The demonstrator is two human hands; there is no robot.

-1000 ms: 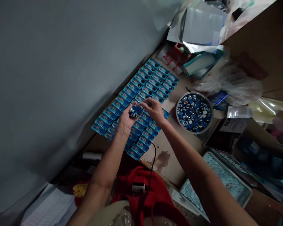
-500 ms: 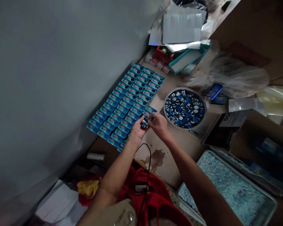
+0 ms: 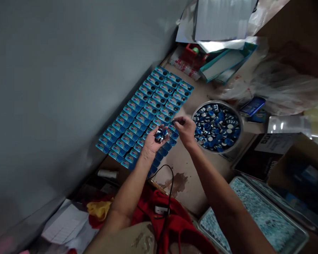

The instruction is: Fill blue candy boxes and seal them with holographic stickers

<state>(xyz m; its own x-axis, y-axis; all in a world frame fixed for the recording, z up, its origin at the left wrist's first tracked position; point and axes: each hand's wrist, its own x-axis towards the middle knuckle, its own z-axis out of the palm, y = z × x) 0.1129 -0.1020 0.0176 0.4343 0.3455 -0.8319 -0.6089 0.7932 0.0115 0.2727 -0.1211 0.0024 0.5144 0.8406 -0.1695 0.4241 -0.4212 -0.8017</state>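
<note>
My left hand is cupped palm up over the near end of a grid of small blue cards laid in rows on the table, and it holds a small heap of blue and silver caps. My right hand hovers just to the right of it, fingers pinched together on one small dark cap. A round metal bowl full of the same blue and silver caps stands right of my right hand.
A grey wall runs along the left of the cards. Boxes, paper and plastic bags crowd the far end of the table. A metal tray with a speckled blue fill lies at the lower right. Red cloth and a black cable sit near me.
My right hand has drawn away from the left hand's heap of caps toward the right, pinching a cap. The view has shifted slightly.
</note>
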